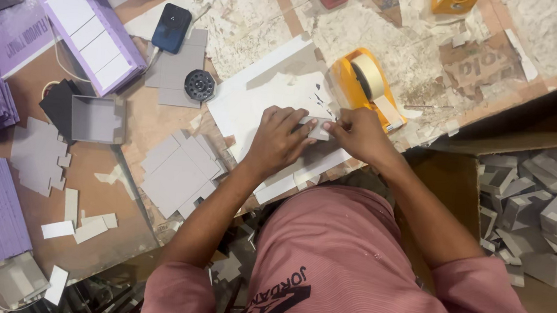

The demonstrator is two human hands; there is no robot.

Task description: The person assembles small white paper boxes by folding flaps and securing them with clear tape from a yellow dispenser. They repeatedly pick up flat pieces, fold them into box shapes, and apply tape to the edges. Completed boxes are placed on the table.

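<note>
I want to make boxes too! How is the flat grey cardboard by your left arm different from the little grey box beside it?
The flat grey cardboard lies unfolded in a cross shape; the little grey box is folded up with standing walls. The flat one covers more table. Both are plain grey card.

phone, purple boxes, grey cutouts

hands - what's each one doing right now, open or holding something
Left hand: fingers flat, pressing down on a small grey card piece on the white sheet.
Right hand: closed, pinching the same card piece at its edge.
</note>
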